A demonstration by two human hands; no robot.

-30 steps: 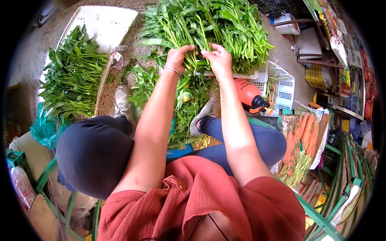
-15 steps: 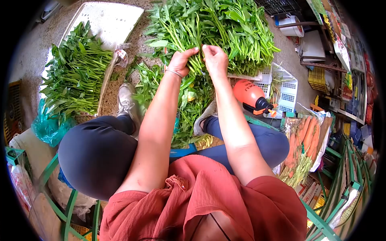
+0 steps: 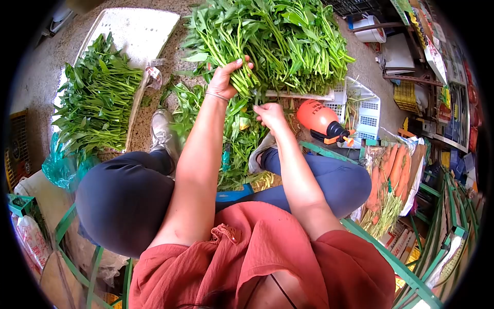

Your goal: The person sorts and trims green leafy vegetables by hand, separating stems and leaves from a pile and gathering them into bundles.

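Note:
My left hand [image 3: 229,76] is wrapped around a bunch of green leafy stems [image 3: 244,81], its cut ends pointing down toward me. Just below and right of those ends, my right hand [image 3: 269,114] has its fingers pressed together; whatever is between them is too small to make out. A large pile of leafy greens [image 3: 309,46] lies beyond my hands on a white tray. Loose greens [image 3: 242,149] are strewn on the floor between my shoes.
Another stack of greens [image 3: 98,103] lies at the left by a white foam board [image 3: 141,31]. An orange spray bottle [image 3: 315,116], a white basket [image 3: 368,118] and bundled carrots [image 3: 393,170] are on the right. A teal plastic bag [image 3: 62,167] sits at left.
My right hand has left the stems beside my left hand and moved down toward me. My left hand now holds the bunch alone, with its stem ends showing.

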